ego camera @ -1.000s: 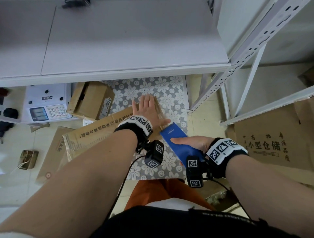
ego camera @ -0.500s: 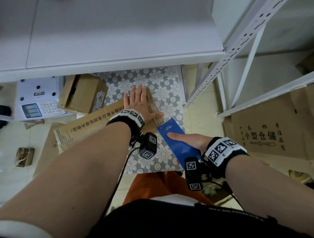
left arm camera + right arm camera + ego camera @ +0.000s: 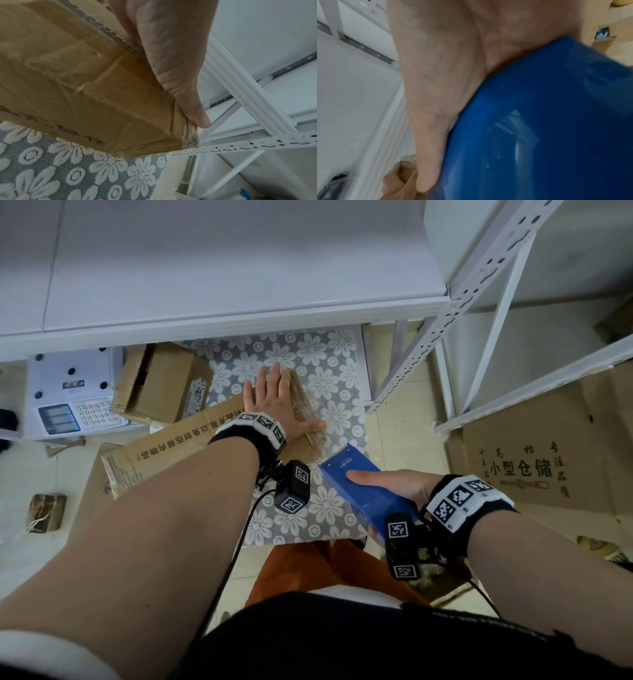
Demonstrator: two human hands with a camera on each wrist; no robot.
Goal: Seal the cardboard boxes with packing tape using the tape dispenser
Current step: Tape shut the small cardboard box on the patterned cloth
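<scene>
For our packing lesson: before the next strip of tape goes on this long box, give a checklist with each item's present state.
1. Left hand steadies the long cardboard box, flat on top: ok.
2. Right hand has a grip on the blue tape dispenser: ok.
3. Dispenser touching the box: not ok, short of it.
4. Tape already on the box end: ok, wrinkled.
5. Tape end free to stick: cannot tell.

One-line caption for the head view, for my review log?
Left hand presses flat on a long cardboard box over the floral mat while the right hand holds the blue tape dispenser beside it.
</scene>
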